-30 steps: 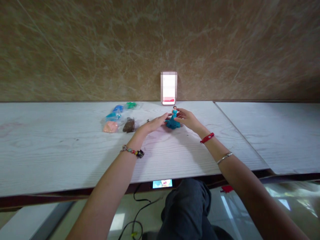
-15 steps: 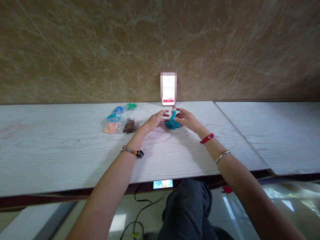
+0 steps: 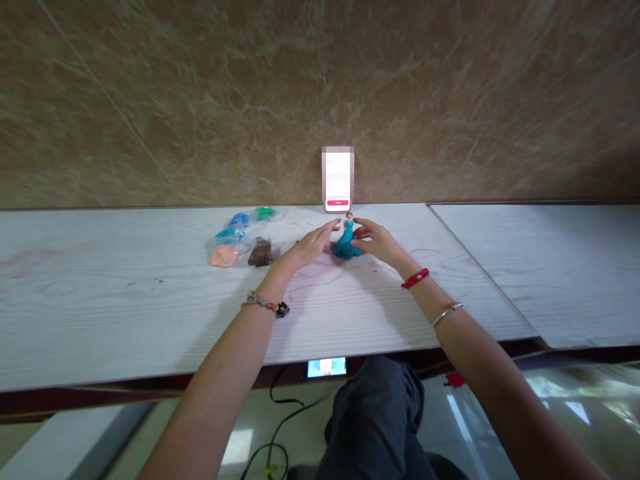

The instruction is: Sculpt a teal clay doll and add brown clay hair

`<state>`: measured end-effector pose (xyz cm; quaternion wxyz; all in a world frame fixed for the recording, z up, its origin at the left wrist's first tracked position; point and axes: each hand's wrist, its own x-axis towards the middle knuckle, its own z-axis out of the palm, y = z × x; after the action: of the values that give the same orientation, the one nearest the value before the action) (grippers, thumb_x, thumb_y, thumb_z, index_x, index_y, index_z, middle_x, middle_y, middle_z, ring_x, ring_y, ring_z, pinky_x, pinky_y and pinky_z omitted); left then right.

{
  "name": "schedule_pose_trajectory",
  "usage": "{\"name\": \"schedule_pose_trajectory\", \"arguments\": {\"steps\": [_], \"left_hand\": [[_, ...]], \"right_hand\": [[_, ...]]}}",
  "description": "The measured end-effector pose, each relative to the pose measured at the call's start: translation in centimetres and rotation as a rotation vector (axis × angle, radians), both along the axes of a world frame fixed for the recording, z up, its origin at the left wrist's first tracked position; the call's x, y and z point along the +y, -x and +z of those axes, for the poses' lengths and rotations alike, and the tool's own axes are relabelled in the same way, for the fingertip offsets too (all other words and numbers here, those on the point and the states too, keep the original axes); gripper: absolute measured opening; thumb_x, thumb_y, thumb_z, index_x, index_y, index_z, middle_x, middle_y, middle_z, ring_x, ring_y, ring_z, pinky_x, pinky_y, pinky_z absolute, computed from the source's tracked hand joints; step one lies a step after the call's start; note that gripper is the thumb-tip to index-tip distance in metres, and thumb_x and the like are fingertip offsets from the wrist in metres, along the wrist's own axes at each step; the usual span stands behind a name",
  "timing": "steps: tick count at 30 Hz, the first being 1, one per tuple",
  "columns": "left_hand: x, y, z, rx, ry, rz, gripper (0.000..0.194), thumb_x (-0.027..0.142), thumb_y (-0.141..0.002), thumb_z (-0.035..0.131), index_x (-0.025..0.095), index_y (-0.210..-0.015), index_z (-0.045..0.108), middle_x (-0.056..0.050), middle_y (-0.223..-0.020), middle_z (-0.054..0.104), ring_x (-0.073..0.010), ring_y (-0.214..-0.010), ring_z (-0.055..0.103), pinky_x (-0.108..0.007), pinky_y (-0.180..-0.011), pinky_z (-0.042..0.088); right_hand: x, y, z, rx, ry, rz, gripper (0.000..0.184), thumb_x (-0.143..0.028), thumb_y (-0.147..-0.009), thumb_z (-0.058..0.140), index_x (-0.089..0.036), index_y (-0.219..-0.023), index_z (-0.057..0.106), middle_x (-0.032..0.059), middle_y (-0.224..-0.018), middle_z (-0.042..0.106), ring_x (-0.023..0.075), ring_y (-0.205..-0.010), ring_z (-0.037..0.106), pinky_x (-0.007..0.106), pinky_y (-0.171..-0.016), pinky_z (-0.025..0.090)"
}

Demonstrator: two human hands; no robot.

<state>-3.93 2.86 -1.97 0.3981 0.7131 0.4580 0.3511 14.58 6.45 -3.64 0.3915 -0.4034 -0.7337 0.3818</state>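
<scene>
Mid-frame, our left hand, fingers open, flanks the teal figure; whether our right hand grips, we can't tell. Let's steady it lightly.

From where I stand in the room, I am not able to read any word or number. On the phone, which stands upright beyond the fingers of the left hand and the right hand, I see a white page, and part of it is hidden by coarse squares. Low on this page there is a red bar with a small pale mark; I cannot tell whether it is lettering. Nearer to the person than the left hand and the right hand, a second screen shows a coloured picture, too small for reading.
</scene>
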Motion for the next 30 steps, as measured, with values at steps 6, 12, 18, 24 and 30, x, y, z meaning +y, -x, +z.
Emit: {"name": "schedule_pose_trajectory", "arguments": {"steps": [6,12,18,24,30], "left_hand": [[0.1,0.1,0.3,-0.058,-0.017,0.097,0.048,0.037,-0.088,0.024,0.017,-0.13,0.036,-0.013,-0.125,0.048,-0.0169,-0.091,0.061,-0.031,-0.083,0.044],[0.5,0.4,0.7,0.077,-0.226,0.254,0.034,0.027,-0.083,0.034,0.012,-0.103,0.056,-0.01,-0.098,0.061,-0.013,-0.075,0.062,-0.026,-0.074,0.045],[0.6,0.9,1.1,0.408,-0.325,0.322,0.024,0.026,-0.08,0.04,0.015,-0.081,0.061,-0.005,-0.076,0.064,-0.0142,-0.067,0.058,-0.026,-0.067,0.042],[0.0,0.6,1.5,0.808,-0.356,0.416,0.027,0.029,-0.082,0.039,0.016,-0.083,0.063,-0.01,-0.083,0.066,-0.0207,-0.078,0.058,-0.03,-0.068,0.04],[-0.6,0.3,1.7,0.918,-0.355,0.425,0.032,0.026,-0.084,0.033,0.016,-0.089,0.062,-0.011,-0.088,0.065,-0.0225,-0.08,0.058,-0.031,-0.067,0.04]], "right_hand": [[-0.3,-1.4,1.3,-0.163,-0.139,-0.132,0.044,-0.02,-0.066,0.063,-0.014,-0.109,0.056,0.0067,-0.085,0.065,0.0127,-0.069,0.06,0.028,-0.067,0.049],[-1.7,-3.7,3.0,-0.56,-0.18,-0.08,0.009,-0.015,-0.065,0.061,-0.017,-0.071,0.067,0.0022,-0.068,0.066,0.0131,-0.064,0.059,0.024,-0.062,0.045],[-2.5,-4.3,3.4,-0.784,-0.076,0.206,0.011,-0.016,-0.064,0.06,-0.019,-0.071,0.067,-0.0005,-0.068,0.066,0.0111,-0.061,0.056,0.021,-0.057,0.04],[-2.8,-4.3,4.2,-0.903,-0.026,0.236,0.015,-0.018,-0.066,0.055,-0.017,-0.074,0.067,0.0008,-0.07,0.066,0.0107,-0.062,0.055,0.02,-0.056,0.038],[-3.3,-3.6,4.1,-0.944,-0.024,0.279,0.016,-0.015,-0.067,0.053,-0.015,-0.075,0.067,0.0024,-0.073,0.065,0.0113,-0.065,0.055,0.02,-0.058,0.038]]}}
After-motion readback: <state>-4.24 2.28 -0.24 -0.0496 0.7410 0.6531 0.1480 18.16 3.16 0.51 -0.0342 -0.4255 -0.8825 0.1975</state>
